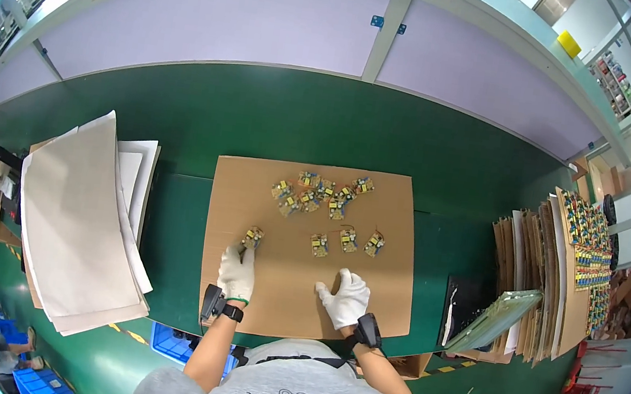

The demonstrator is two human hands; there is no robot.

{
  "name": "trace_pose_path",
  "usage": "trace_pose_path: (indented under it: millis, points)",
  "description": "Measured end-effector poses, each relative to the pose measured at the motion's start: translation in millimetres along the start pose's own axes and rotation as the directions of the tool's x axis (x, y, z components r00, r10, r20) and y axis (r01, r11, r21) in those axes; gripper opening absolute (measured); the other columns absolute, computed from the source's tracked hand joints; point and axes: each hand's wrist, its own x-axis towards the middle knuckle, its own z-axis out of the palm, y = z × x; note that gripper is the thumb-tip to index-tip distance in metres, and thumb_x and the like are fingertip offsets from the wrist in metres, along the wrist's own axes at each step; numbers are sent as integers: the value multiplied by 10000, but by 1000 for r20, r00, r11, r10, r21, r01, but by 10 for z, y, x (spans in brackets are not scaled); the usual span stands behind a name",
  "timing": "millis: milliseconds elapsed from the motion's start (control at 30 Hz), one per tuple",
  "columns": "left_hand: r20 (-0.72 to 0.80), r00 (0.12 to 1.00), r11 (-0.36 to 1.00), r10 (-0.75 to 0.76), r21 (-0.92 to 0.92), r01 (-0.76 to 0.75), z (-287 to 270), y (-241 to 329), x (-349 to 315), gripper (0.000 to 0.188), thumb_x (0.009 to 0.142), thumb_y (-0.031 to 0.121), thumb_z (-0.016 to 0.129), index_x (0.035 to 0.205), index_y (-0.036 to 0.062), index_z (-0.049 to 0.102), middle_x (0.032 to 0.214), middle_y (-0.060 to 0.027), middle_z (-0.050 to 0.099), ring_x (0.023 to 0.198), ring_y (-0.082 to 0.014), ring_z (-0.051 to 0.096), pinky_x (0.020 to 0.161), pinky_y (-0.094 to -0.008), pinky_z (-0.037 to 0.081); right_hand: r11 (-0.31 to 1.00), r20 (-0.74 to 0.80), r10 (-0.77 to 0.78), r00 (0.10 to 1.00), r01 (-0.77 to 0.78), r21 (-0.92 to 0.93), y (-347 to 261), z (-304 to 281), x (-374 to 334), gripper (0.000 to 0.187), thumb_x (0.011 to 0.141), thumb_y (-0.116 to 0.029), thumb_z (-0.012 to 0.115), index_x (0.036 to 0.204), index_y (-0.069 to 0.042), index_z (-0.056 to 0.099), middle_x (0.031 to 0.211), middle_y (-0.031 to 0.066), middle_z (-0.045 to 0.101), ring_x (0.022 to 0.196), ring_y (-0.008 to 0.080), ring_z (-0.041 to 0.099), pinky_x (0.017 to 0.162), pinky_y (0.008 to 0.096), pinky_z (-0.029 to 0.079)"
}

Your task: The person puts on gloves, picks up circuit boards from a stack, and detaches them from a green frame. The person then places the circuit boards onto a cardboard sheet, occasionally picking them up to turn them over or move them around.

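A sheet of brown cardboard (278, 296) lies on the green table before me. My left hand (237, 274), in a white glove, has its fingertips closed on the near edge of a small circuit board (253, 235) with yellow parts. My right hand (346, 300), gloved too, is over the cardboard with its thumb apart from the fingers and holds nothing. Beyond it, three circuit boards (348, 240) form a loose row. Farther back, several more circuit boards (309, 199) sit in a cluster, some touching or overlapping. Each wrist wears a dark strapped device.
Large white sheets (81, 222) are stacked on the left. On the right stand leaning cardboard sheets (545, 267), an outer panel (592, 265) covered with circuit boards, and a wrapped greenish stack (494, 323). A pale partition (235, 19) runs along the far side. Blue crates (40, 384) are on the floor.
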Motion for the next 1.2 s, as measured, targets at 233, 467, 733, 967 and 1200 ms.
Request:
trace_pose_path:
  millis: [233, 467, 733, 967, 1200]
  points:
    - [-35, 998, 995, -56, 85, 59, 87, 105, 105, 285, 819, 271, 671, 895, 0, 632, 840, -201, 671, 804, -344, 664, 662, -432, 517, 986, -495, 127, 860, -163, -30, -227, 334, 401, 710, 735, -489, 693, 1130, 75, 520, 1162, 270, 512, 1087, 409, 503, 874, 470, 440]
    - [205, 959, 977, 195, -127, -172, 424, 548, 51, 268, 839, 329, 597, 913, 86, 682, 928, -178, 674, 887, -375, 638, 781, -453, 495, 990, -339, 13, 941, -60, -127, -115, 541, 786, 844, 864, -563, 466, 1357, 118, 395, 1456, 294, 331, 1382, 412, 255, 1081, 512, 215]
    - [426, 689, 716, 586, 125, -687, 300, 453, -131, 216, 871, 302, 576, 988, 149, 673, 852, -163, 664, 784, -351, 645, 679, -442, 515, 959, -426, 192, 884, -261, -110, 359, 206, 703, 632, 838, -466, 548, 1327, -70, 493, 1405, 242, 416, 1321, 409, 356, 981, 581, 322]
    - [415, 634, 712, 652, -49, -700, 582, 759, 43, 223, 883, 263, 541, 1013, 129, 663, 835, -171, 678, 757, -357, 650, 655, -431, 518, 1000, -291, 5, 957, -11, -19, 374, -32, 863, 601, 857, -436, 547, 1323, -63, 476, 1406, 185, 404, 1323, 355, 354, 1017, 499, 324]
    - [348, 675, 722, 651, -7, -692, 441, 679, -196, 224, 859, 242, 566, 976, 78, 664, 825, -188, 659, 768, -400, 642, 682, -472, 519, 833, -473, 546, 691, -506, 222, 979, -183, 306, 678, 768, -569, 596, 1146, -10, 539, 1186, 189, 562, 1127, 319, 521, 879, 450, 424]
